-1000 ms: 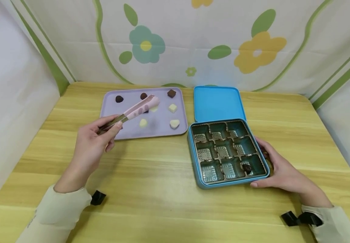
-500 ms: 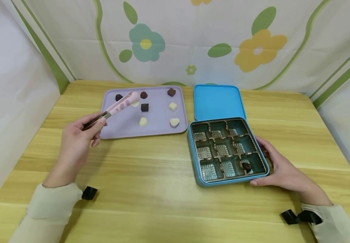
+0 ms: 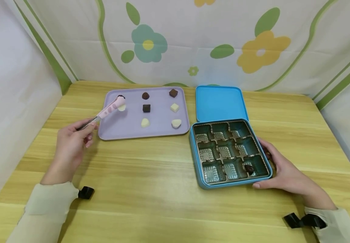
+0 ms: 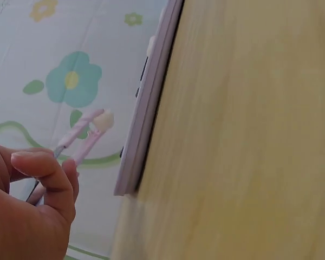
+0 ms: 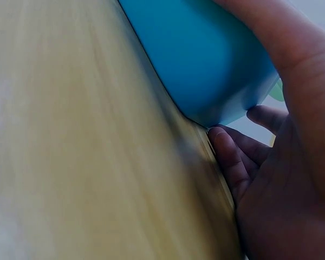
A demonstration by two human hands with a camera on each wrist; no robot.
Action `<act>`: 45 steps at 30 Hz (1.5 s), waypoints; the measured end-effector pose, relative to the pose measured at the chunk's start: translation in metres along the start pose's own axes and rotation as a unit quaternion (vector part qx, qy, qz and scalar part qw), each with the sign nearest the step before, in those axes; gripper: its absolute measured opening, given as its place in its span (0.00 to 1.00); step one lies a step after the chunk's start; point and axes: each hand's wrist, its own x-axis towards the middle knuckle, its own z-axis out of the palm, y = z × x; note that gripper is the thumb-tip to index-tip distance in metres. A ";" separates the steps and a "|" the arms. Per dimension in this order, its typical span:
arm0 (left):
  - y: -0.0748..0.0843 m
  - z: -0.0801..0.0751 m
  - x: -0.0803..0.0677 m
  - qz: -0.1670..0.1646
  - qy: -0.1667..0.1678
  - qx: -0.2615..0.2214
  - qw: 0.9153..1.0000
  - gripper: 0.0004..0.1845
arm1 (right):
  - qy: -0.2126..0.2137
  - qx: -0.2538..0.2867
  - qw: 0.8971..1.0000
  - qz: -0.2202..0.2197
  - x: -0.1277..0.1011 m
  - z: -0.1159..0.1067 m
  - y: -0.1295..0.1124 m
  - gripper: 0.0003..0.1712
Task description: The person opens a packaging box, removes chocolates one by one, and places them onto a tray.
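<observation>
The job looks like it has only just begun. The blue box (image 3: 232, 153) sits near the right edge of the table (image 3: 150, 189), and just one dark chocolate (image 3: 248, 168) lies in its front right cup. The other eight cups are bare.

The left hand (image 3: 71, 143) pinches the pink tongs (image 3: 109, 107), whose tips squeeze a white chocolate (image 3: 121, 107) over the back left corner of the purple tray (image 3: 126, 130). Six more sweets lie on that tray.

The right hand (image 3: 284, 172) has its fingers curled round the front right corner of the box.

The blue lid (image 3: 220, 103) lies flat behind the box.
</observation>
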 end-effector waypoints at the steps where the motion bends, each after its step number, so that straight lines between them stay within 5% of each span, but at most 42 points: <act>1: 0.000 -0.002 0.001 -0.006 0.004 0.000 1.000 0.07 | 0.002 0.001 1.000 0.003 0.000 0.000 0.000 0.84; 13: -0.004 -0.008 0.012 -0.063 0.015 0.015 0.998 0.03 | 0.004 0.003 1.000 0.008 -0.001 0.001 0.001 0.84; 29: -0.005 -0.010 0.010 -0.056 0.027 0.006 0.998 0.05 | 0.002 0.001 1.000 0.005 0.000 0.001 0.000 0.84; 41: 0.007 0.012 -0.005 -0.003 0.056 0.161 0.985 0.24 | 0.000 -0.002 1.000 -0.005 0.001 0.000 0.000 0.84; 45: 0.009 0.016 -0.010 0.018 0.054 0.277 0.959 0.25 | 0.001 -0.004 1.000 -0.007 0.000 0.001 0.000 0.84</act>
